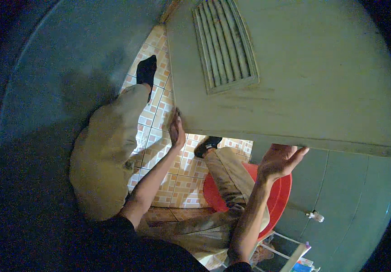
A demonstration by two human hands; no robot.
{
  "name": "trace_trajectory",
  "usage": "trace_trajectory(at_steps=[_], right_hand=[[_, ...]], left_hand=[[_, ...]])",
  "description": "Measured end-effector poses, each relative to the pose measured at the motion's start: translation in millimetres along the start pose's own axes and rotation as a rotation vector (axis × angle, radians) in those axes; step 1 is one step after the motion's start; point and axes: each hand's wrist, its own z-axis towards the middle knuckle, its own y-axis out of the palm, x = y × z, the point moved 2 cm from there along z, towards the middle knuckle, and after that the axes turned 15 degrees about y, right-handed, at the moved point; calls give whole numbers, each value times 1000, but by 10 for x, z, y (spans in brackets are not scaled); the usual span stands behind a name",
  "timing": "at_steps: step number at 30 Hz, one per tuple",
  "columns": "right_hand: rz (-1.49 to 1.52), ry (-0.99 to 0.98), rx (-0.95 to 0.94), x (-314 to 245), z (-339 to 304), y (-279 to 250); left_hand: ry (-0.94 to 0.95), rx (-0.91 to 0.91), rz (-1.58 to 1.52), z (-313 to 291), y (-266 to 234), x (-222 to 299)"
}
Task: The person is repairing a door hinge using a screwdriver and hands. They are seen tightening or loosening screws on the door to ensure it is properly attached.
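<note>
A large pale door panel (295,109) with a slatted vent (225,43) fills the upper right, tilted over the tiled floor. My left hand (177,130) is pressed to the panel's left edge near its lower corner, fingers together along that edge. At the lower edge, farther right, my right hand (279,161) grips the panel. Its thumb sticks out to the right, and its other fingers are partly hidden by the panel. My two legs are spread, with one dark-socked foot (146,69) beside the panel's left edge and the other foot (208,146) just below the panel.
Between my legs and the green wall (340,199) stands a red plastic basin or tub (282,190). A small tap (314,216) juts from that wall. A white rack (295,256) with small items is at the lower right. A dark wall (64,68) rises close on my left.
</note>
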Motion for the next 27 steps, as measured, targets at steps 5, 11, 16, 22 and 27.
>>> trace_trajectory(at_steps=[5,11,16,22,27], right_hand=[[-27,-19,29,23,-14,-3],[-269,-100,-94,161,70,-407],[-255,-94,-225,140,64,-232],[-275,-70,26,126,-13,-148],[-317,-51,66,152,-4,-268]], left_hand=[[-30,-20,-31,-30,16,-209],[142,79,207,103,139,-90],[229,87,164,310,121,-251],[174,85,151,161,104,-140],[122,83,139,38,63,-9]])
